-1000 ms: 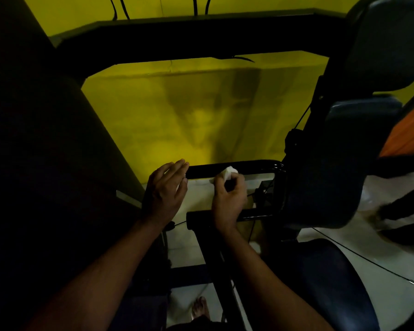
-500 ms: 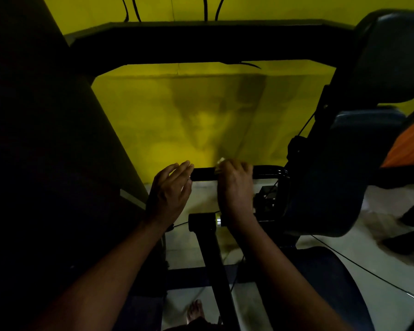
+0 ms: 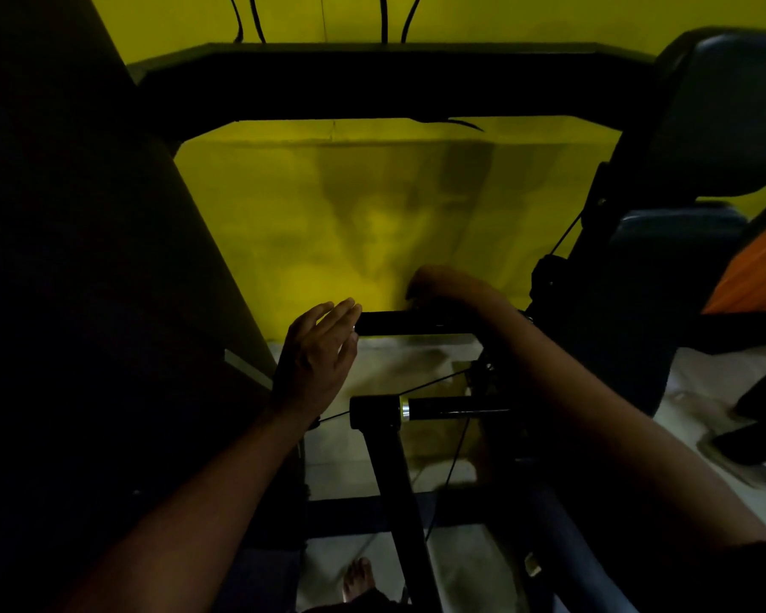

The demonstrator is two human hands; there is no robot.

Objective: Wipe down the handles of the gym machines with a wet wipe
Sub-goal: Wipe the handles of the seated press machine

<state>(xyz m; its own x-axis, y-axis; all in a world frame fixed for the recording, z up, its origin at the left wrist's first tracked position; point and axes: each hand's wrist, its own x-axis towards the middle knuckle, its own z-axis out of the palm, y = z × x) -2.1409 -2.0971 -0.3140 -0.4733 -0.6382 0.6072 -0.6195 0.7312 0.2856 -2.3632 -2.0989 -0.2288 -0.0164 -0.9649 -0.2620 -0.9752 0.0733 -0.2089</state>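
Working on the upper handle, a black horizontal bar in front of the yellow wall and above a lower handle with a bright ring at its inner end. Clasped from above by the right hand, fingers curled together over the far side and wrist arched high, probably to press down and drag along the grip. No sight of the wet wipe; likely trapped between palm and bar, but impossible to confirm in this gloom. At the bar's free left end, the left hand: empty, fingers straight and slightly apart, tips right at the end of the bar, touching or not cannot be told; seemingly kept there to steady the bar. Further out, a thin cable crossing between the two handles, the dark machine frame overhead, a padded seat at right, and pale floor tiles with a bare foot below.
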